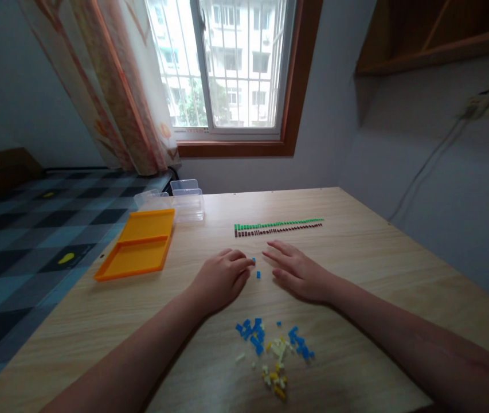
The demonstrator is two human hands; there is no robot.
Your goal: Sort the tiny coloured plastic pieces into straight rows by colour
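My left hand (222, 276) rests low over the table, its index fingertip against a small blue brick (253, 260). Its thumb is apart from that finger, and the other fingers are bent. A second blue brick (258, 275) lies just nearer to me, between the hands. To the right, my right hand (298, 271) lies with fingers spread and nothing in them. Beyond both hands run two long rows of tiny pieces, a green row (265, 225) and a dark brown row (265, 232). Closer to me lie loose blue bricks (251, 332) and a pile of cream and yellow pieces (277, 347).
An orange two-part tray (141, 255) sits at the table's left edge. Clear plastic boxes (188, 203) stand behind it. A bed with a checked cover (55, 229) adjoins the left side. More blue bricks (300, 343) lie right of the pile.
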